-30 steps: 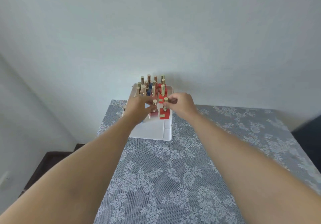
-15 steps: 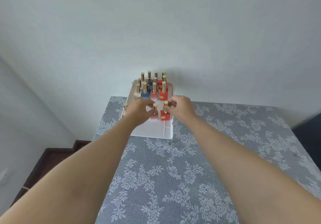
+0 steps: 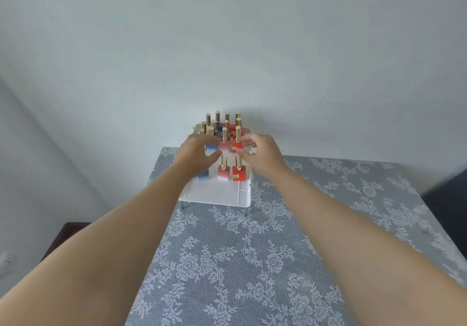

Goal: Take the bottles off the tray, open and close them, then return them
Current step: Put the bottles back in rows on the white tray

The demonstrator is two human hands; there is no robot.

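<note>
A white tray [image 3: 217, 194] on short legs stands at the table's far side. It holds several square bottles with gold caps, in red, pink and blue. The front row has a blue bottle [image 3: 203, 175], a pink bottle [image 3: 223, 174] and a red bottle [image 3: 239, 174]. My left hand [image 3: 195, 152] hovers over the second row, its thumb and fingers spread around a blue bottle [image 3: 211, 148]. My right hand [image 3: 260, 153] is beside a second-row red bottle [image 3: 236, 145], fingers apart. Neither hand clearly grips anything.
A grey table [image 3: 252, 262] with a white lace flower pattern stretches toward me. A plain white wall rises right behind the tray. The table's left edge drops to a dark floor [image 3: 68, 232].
Both hands have let go of the front-row bottles and moved up and back toward the second row. The view has tilted, so the tray sits a little lower in the picture.
</note>
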